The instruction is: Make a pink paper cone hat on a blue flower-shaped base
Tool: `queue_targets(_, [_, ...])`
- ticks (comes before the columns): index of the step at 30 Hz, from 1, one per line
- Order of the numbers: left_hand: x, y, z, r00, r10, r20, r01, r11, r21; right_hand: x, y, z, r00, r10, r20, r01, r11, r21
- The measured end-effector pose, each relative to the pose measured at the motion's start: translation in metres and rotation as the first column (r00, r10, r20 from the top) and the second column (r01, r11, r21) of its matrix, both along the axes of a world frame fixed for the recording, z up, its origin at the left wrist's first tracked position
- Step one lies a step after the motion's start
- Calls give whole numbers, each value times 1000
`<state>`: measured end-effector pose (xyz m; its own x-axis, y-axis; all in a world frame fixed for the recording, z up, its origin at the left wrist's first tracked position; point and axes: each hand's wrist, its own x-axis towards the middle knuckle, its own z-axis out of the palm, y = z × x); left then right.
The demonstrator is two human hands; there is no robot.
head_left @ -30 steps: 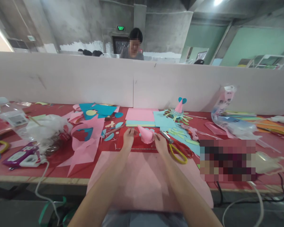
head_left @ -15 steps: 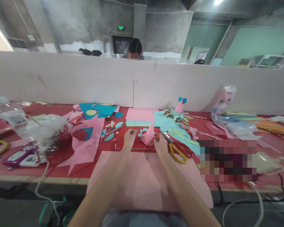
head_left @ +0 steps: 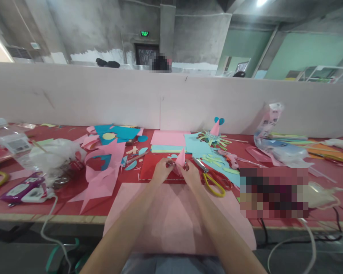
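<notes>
A pink paper cone point(head_left: 181, 156) stands point up on the red mat point(head_left: 151, 163) in front of me. My left hand point(head_left: 162, 169) is closed at the left side of its base, fingers bent against the paper. My right hand point(head_left: 191, 172) pinches the base from the right. Between them my fingers hide most of the cone's lower edge. Small light-blue paper pieces point(head_left: 173, 156) show just behind the cone. Scissors with yellow and red handles point(head_left: 214, 184) lie close to the right of my right hand.
A finished-looking pink cone with a fringed green base and blue discs point(head_left: 215, 131) stands farther back. Pink paper scraps point(head_left: 103, 175), a purple-and-white device point(head_left: 25, 190), plastic bags and a bottle point(head_left: 11, 139) lie left. A large pink sheet point(head_left: 177, 217) covers the table's front edge.
My left hand has moved right, from beside the cone to its base. My right hand has shifted slightly inward, so both hands now close around the base.
</notes>
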<state>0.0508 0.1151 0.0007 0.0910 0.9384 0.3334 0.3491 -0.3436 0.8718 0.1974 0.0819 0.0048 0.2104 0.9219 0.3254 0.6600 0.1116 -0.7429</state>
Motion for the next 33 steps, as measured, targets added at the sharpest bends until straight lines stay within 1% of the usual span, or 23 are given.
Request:
queue_targets(2, [1,0,-1,999,9,35,-10,999,35,0,-1,1,999,0,-43,2,1000,28])
queue_targets(4, [1,2,-1,995,32,95,-37,998,56,0,-2,2,995,1,-97,8,996,92])
queue_targets(6, [1,5,-1,982,62,178,-69,997,37,-1,-3,3,990,19,-136,2,989,146])
queue_targets(8, [0,7,0,967,94,237,-92,996,-16,-2,-4,4,986,41,-163,-13,986,168])
queue_targets(10, [-1,7,3,966,105,235,-91,993,-72,-3,-4,6,981,46,-189,-15,987,160])
queue_targets(13, [-4,6,7,980,58,189,-36,992,-118,-3,-5,7,969,42,-242,-5,989,150])
queue_targets(17, [-8,6,9,979,34,200,-12,994,-110,-3,-4,8,946,82,-314,-34,987,155])
queue_targets(20, [-9,11,3,975,36,220,-20,997,-75,-3,-2,7,925,99,-367,-44,987,155])
queue_targets(22, [-10,16,-3,968,37,249,-21,998,-66,-3,0,5,895,103,-434,-48,990,134])
queue_targets(24, [-9,21,-9,950,30,310,-7,997,-73,-3,3,5,840,119,-530,-80,992,96])
queue_targets(27, [-8,26,-14,898,32,439,18,994,-109,-3,5,6,689,201,-697,-217,974,66])
queue_targets(29, [-7,26,-13,852,63,519,19,988,-151,-2,4,7,593,236,-770,-282,956,75])
queue_targets(30, [-6,25,-12,828,77,556,25,984,-174,-2,3,8,569,243,-786,-293,953,82])
queue_targets(31, [-6,23,-10,806,85,585,38,980,-194,-2,3,9,563,240,-791,-288,954,85])
queue_targets(33, [-5,19,-6,780,78,621,83,970,-226,-1,2,9,590,228,-775,-274,959,73])
